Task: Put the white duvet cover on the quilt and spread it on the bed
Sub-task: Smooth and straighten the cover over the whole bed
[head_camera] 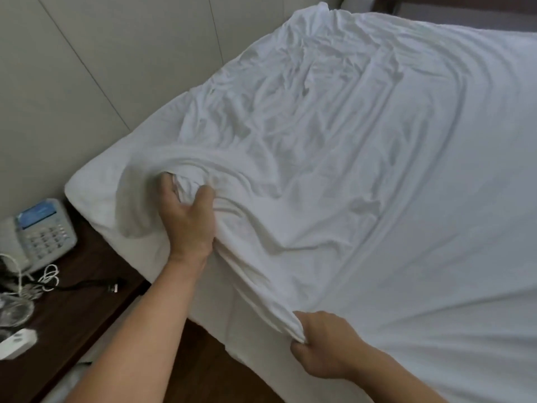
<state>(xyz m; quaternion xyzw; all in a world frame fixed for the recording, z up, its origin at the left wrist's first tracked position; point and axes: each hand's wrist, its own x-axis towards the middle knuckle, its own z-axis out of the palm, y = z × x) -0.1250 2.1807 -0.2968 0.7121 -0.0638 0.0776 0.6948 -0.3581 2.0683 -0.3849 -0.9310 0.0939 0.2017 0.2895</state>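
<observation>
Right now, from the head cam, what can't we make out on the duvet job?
- Quilt: hidden in the head view under the white duvet cover; whether it is inside cannot be told.
- Left hand fingertips: buried in the bunched fabric it grips.
- Right hand fingers: curled round the cover's edge, so the corner is hidden.
- Bed's far and right sides: cut off by the frame edge.
- Telephone keys: too blurred to read.

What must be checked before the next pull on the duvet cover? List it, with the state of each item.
1. Left hand grips a bunch of the duvet cover: ok.
2. Right hand pinches the cover's edge: ok.
3. Cover lies flat near the bed corner: not ok, bunched and wrinkled.
4. Quilt sits evenly inside: cannot tell.
5. Phone and cables on the nightstand are apart from the cloth: ok.
</observation>
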